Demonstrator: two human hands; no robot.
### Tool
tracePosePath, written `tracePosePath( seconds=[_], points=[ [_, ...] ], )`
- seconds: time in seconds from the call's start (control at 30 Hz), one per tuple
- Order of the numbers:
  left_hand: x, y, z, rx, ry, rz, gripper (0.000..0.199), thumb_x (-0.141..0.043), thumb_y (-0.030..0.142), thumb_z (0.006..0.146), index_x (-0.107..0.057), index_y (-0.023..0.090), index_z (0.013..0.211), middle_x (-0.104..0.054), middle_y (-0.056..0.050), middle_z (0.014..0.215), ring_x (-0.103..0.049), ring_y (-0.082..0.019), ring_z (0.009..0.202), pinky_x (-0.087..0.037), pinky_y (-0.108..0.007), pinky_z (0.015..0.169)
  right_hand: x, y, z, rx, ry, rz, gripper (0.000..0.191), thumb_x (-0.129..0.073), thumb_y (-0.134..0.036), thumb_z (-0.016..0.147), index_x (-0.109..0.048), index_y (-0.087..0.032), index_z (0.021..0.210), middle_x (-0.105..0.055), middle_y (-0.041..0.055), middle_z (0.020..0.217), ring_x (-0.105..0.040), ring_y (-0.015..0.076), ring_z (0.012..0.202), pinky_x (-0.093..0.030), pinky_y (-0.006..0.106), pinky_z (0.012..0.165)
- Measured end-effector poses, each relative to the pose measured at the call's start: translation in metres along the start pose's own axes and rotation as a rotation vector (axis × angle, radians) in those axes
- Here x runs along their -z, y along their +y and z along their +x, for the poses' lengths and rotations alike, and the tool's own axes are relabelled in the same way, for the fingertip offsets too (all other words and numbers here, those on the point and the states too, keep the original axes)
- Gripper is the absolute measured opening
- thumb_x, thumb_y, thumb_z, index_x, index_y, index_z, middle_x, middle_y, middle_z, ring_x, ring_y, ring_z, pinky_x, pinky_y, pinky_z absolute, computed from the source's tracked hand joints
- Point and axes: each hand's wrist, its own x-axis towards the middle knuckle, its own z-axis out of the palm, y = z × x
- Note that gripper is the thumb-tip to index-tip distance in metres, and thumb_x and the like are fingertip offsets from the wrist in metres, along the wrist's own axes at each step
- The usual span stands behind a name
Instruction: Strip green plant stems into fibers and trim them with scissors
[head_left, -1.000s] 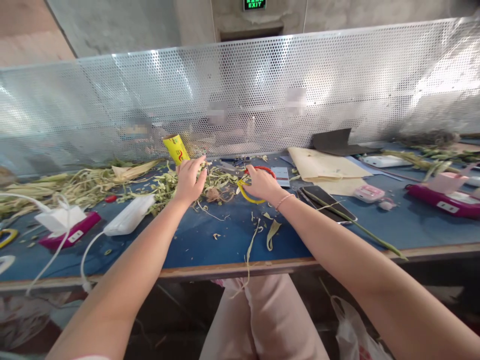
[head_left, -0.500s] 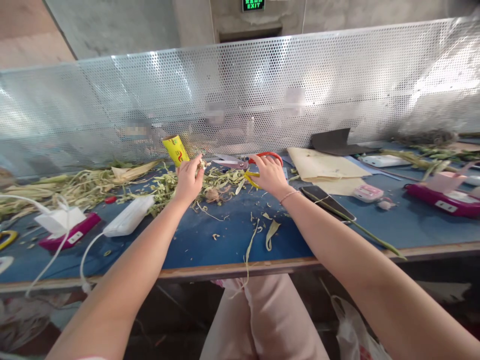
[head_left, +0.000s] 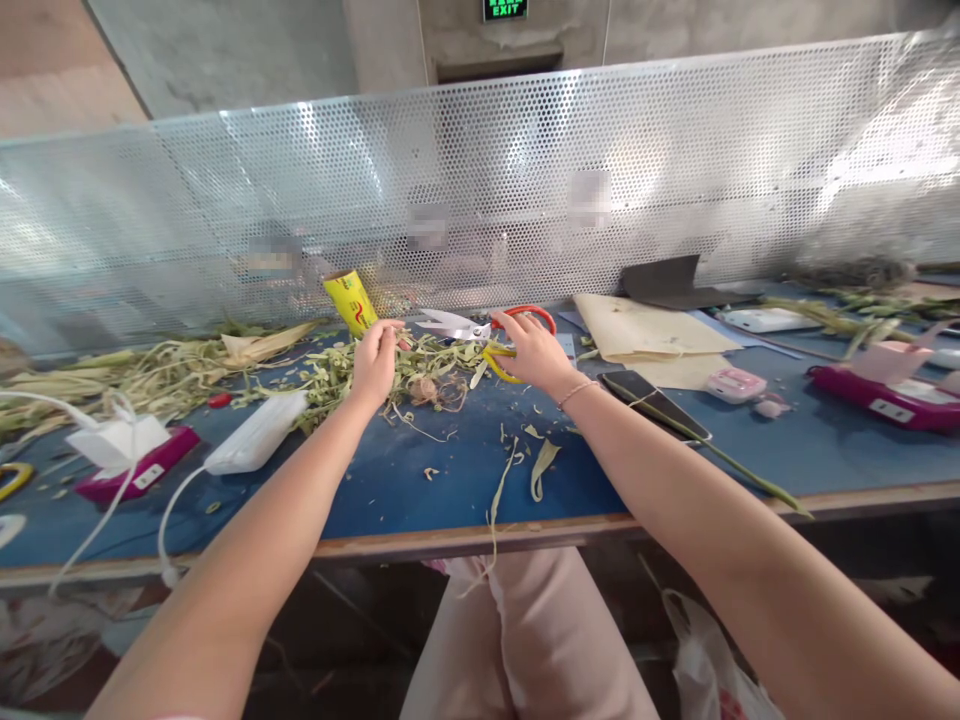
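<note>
In my right hand (head_left: 531, 345) is a pair of scissors (head_left: 469, 328) with one red and one yellow handle loop. Their blades point left, a little apart, over the plant scraps. My left hand (head_left: 375, 362) is closed just left of the blade tips, its fingers curled together; whatever they hold is hidden. Beneath and around it spreads a heap of pale green plant trimmings (head_left: 330, 375), with a tangle of brown fibres (head_left: 442, 392) on its right. Behind my left hand stands a yellow printed tube (head_left: 349, 302), tilted.
A white power bank (head_left: 256, 432) with a cable and a magenta power strip (head_left: 146, 468) lie at left. To the right are a black phone (head_left: 652, 405) under a green stem, tan paper (head_left: 622, 330) and a pink case (head_left: 735, 385). A perforated metal screen (head_left: 480, 200) backs the table.
The scissors have shifted slightly left and their blades show more clearly. My left hand has drawn in a little to the left, and the pale bit at its fingertips no longer shows.
</note>
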Motion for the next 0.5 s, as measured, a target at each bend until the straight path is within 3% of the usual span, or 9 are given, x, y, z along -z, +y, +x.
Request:
tracePosePath(
  seconds=[0.17,0.5],
  points=[
    [0.001,0.0,0.004,0.056,0.077,0.158,0.019,-0.043,0.033,0.081,-0.054,0.018,0.085,-0.048,0.003,0.055,-0.045,-0.011,0.05,-0.035,-0.023,0.054,0.002,-0.007,-0.002,0.032,-0.055,0.058,0.057,-0.047,-0.038,0.076,-0.037,-0.015,0.128,-0.056,0.0126,0.108,-0.052,0.0238,0.097,-0.042,0.037,0.081],
    [0.002,-0.002,0.003,0.026,0.084,0.32,0.012,-0.046,0.028,0.078,-0.052,0.018,0.081,-0.061,0.0,0.063,-0.056,-0.013,0.058,-0.039,-0.024,0.06,0.003,-0.016,-0.003,0.068,-0.174,0.014,0.058,-0.046,-0.04,0.078,-0.036,-0.015,0.129,-0.056,0.0119,0.112,-0.052,0.0228,0.103,-0.041,0.034,0.083]
  ],
)
